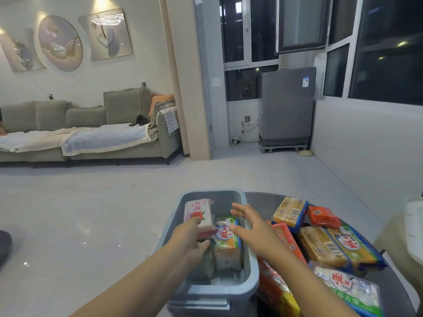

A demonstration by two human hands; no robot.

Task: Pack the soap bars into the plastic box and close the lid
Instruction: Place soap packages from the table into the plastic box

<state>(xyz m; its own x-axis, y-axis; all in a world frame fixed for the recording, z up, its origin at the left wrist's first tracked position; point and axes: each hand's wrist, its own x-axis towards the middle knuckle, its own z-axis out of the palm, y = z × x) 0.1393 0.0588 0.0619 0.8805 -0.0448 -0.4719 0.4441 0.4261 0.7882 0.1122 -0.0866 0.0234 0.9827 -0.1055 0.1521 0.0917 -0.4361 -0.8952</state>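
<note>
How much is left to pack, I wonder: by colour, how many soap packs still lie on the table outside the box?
Yellow or amber packs: 3
Orange-red packs: 3
White and green pack: 1
Total: 7

Indoor artificial light, evenly bright; wall spotlights [100,2] at upper left blow out and throw glare on the framed wall art [60,43], dark windows [386,49] at upper right show only small light reflections. Glossy floor [80,213] carries soft specular spots at lower left. Wide-angle bending at the edges, forearms at bottom slightly soft, shadows faint.
</note>
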